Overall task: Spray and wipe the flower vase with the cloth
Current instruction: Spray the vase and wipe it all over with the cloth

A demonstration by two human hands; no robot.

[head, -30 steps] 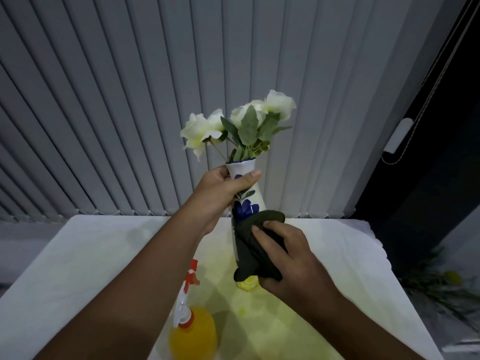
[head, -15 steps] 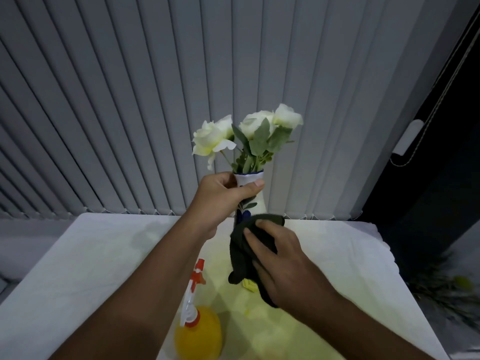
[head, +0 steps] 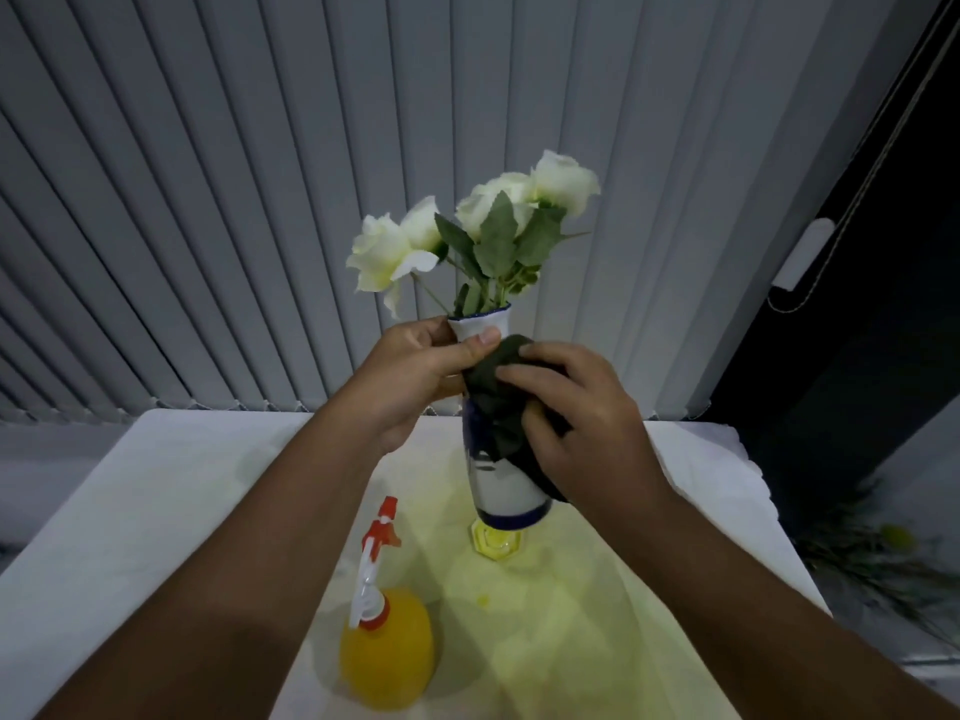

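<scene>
A white vase (head: 501,491) with blue bands and blue painted flowers holds white roses (head: 483,226) and is lifted above the table. My left hand (head: 415,376) grips its neck just under the rim, thumb across the front. My right hand (head: 576,423) presses a dark cloth (head: 498,402) against the upper body of the vase, fingers curled round the cloth. The cloth hides most of the painted pattern. A yellow spray bottle (head: 384,652) with a red and white trigger head stands on the table near the front.
A small yellow octagonal dish (head: 498,544) sits on the white-covered table (head: 156,511) under the vase. Grey vertical blinds (head: 260,200) hang behind. Dark floor with greenery (head: 872,558) lies to the right of the table edge.
My right hand slid the cloth upward from the vase's lower body to just below the neck, uncovering the lower part of the vase. The left hand kept its grip on the neck.
</scene>
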